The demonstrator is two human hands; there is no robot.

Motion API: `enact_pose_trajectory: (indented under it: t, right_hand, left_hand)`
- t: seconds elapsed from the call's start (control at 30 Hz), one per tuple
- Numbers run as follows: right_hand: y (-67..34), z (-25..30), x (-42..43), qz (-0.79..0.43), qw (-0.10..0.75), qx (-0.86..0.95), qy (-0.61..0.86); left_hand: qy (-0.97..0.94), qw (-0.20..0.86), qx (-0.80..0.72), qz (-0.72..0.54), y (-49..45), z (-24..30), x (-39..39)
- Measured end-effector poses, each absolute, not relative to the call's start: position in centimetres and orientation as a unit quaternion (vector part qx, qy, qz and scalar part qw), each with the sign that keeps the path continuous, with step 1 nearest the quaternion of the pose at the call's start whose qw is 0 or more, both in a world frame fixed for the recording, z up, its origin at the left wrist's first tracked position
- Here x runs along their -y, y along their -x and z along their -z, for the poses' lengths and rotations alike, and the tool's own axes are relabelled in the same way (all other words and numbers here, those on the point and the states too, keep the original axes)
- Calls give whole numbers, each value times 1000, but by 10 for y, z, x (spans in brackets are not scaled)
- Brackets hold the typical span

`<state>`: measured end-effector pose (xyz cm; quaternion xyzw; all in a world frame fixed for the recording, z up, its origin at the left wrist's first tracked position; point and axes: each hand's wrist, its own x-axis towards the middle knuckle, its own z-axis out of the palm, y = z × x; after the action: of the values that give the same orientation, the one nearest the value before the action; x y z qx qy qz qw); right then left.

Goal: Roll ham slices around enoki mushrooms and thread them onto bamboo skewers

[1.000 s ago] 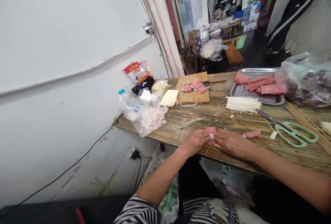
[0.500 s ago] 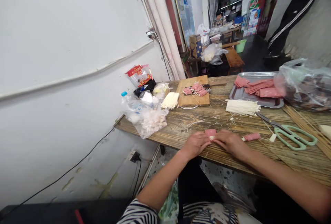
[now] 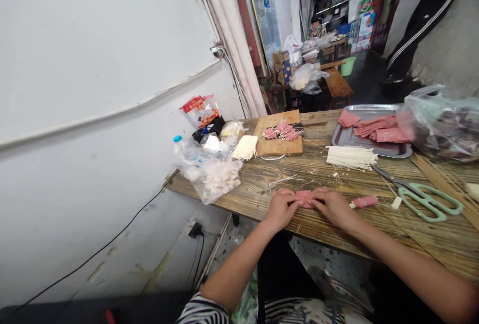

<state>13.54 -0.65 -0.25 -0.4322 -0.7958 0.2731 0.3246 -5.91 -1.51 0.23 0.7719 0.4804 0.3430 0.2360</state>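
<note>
Close to the table's near edge, a pink meat slice (image 3: 305, 198) lies between my two hands. My left hand (image 3: 281, 208) pinches its left side, and my right hand (image 3: 332, 206) pinches its right side. Any mushrooms inside the slice are hidden. To the right of my right hand rests a finished-looking meat roll (image 3: 364, 201) with pale mushroom ends. Beyond it lies a bundle of enoki mushrooms (image 3: 351, 157). Green-handled scissors (image 3: 430, 199) lie farther right, blades pointing toward the mushrooms.
A metal tray (image 3: 339, 137) holds more meat slices, with a filled plastic bag (image 3: 445, 124) beside it. Several rolls sit on a cutting board (image 3: 277, 147). More enoki (image 3: 245, 147) and a plastic bag (image 3: 215, 176) are at left. Wooden skewers (image 3: 441, 181) lie at right.
The meat slice has been folded over toward me, covering the pale mushroom that showed between my fingertips. Both hands stay in nearly the same place.
</note>
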Motion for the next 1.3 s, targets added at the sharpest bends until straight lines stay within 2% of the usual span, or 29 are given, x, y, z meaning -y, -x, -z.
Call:
enact_pose_trajectory:
  t: [0.3,0.43,0.63,0.87,1.03,1.17,1.3]
  right_hand:
    - [-132,-1,5,-262,301,773,493]
    - [-131,-6,4,-277,279,771,500]
    - [-130,-7,1,-275,251,775,511]
    - [-133,-4,2,-255,257,787,500]
    - [-135,-1,15,-96,295,865,395]
    - [-131,2,21,2,246,896,370]
    - [-128,-2,17,-28,215,905,366]
  left_hand:
    - [-752,202,-516,-356,54,1,17]
    - [-809,117,-451,-358,52,0,21]
    - [-879,8,-394,-269,57,-1,22]
    - [-881,16,-418,-221,59,-5,21]
    - [-883,32,-421,-206,56,-8,19]
    - [-881,33,-423,-210,57,-7,18]
    - [-876,33,-428,-221,59,-2,20]
